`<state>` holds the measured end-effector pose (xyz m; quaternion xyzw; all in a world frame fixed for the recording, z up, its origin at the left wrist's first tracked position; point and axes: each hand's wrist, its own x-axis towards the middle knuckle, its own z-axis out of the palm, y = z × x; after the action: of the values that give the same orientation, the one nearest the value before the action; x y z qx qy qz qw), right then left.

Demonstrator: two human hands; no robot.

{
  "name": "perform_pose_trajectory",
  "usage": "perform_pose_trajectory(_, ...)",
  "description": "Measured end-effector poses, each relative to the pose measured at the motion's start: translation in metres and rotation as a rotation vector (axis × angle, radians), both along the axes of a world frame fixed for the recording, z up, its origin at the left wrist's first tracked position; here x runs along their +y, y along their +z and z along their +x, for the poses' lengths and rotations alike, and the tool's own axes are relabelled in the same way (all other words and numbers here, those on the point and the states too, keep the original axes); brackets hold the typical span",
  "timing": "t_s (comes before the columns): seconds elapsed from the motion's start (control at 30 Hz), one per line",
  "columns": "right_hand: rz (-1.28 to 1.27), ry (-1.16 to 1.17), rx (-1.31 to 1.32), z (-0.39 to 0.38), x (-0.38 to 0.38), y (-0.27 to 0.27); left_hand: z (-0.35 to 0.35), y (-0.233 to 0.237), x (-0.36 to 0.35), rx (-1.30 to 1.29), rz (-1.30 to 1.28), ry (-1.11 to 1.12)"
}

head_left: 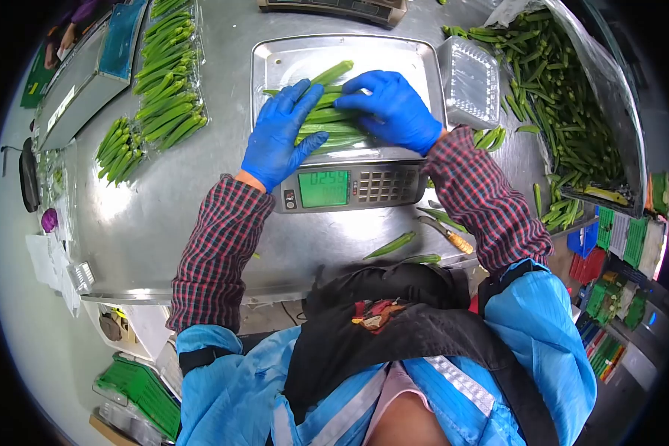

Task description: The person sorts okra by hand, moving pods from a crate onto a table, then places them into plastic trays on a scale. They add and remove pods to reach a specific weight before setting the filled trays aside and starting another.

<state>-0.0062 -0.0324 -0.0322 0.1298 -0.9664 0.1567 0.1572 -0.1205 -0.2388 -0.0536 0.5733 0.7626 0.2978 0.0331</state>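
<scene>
Okra pods, long and green (333, 128), lie bunched in the shallow silver tray (286, 61) of the grey digital scale (383, 186) on your steel table (126, 253). Your blue-gloved left hand (276, 140) rests at their left side, thumb spread from fingers. Your blue-gloved right hand (400, 111) curls over the right side; can't tell if it's clamped on any. Step looks like aligning the bunch. Loose pods call for light, even contact from both sides.
</scene>
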Motion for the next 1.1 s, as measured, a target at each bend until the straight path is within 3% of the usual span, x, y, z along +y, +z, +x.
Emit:
perform_pose_trajectory(0.13,0.199,-0.098,0.093,0.002,-0.007,-0.020,-0.002,0.000,0.005,-0.055,0.012,-0.018)
perform_pose_trajectory(0.3,-0.069,-0.158,0.132,0.018,-0.014,-0.003,-0.012,-0.003,0.000,-0.233,0.057,-0.079)
perform_pose_trajectory(0.4,-0.992,-0.505,-0.122,0.043,-0.007,-0.003,-0.019,-0.003,0.005,-0.333,0.124,-0.063)
perform_pose_trajectory(0.47,-1.442,-0.579,-0.240,0.058,0.006,0.006,-0.021,0.000,0.010,-0.267,0.125,-0.039)
perform_pose_trajectory(0.53,-1.519,-0.643,-0.345,0.077,0.018,0.006,-0.027,0.002,0.015,-0.246,0.009,-0.112)
perform_pose_trajectory(0.63,-1.689,-0.644,-0.347,0.100,0.028,-0.013,-0.034,-0.001,0.018,-0.191,0.046,-0.210)
perform_pose_trajectory(0.67,-1.759,-0.691,-0.329,0.116,0.035,-0.012,-0.034,-0.007,0.015,-0.298,0.105,-0.244)
perform_pose_trajectory(0.77,-1.814,-0.815,-0.118,0.173,0.044,-0.014,-0.034,0.003,0.022,-0.387,-0.087,-0.261)
perform_pose_trajectory(0.87,-2.049,-0.893,0.138,0.244,0.066,-0.011,-0.029,0.029,0.040,-0.037,-0.191,-0.330)
perform_pose_trajectory(0.9,-2.042,-0.957,0.222,0.276,0.079,-0.028,-0.033,0.019,0.041,-0.006,-0.212,-0.309)
perform_pose_trajectory(0.93,-1.999,-1.179,0.252,0.299,0.087,-0.029,-0.040,0.013,0.038,-0.005,-0.256,-0.294)
perform_pose_trajectory(1.0,-2.072,-1.145,0.400,0.381,0.120,-0.070,-0.042,0.010,0.040,0.013,-0.306,-0.294)
perform_pose_trajectory(1.03,-1.927,-1.395,0.552,0.408,0.125,-0.066,-0.039,0.013,0.042,-0.062,-0.319,-0.262)
perform_pose_trajectory(1.07,-1.893,-1.485,0.615,0.443,0.138,-0.079,-0.034,0.018,0.049,-0.138,-0.337,-0.227)
perform_pose_trajectory(1.1,-1.857,-1.573,0.668,0.480,0.158,-0.092,-0.012,0.034,0.060,-0.370,-0.296,-0.203)
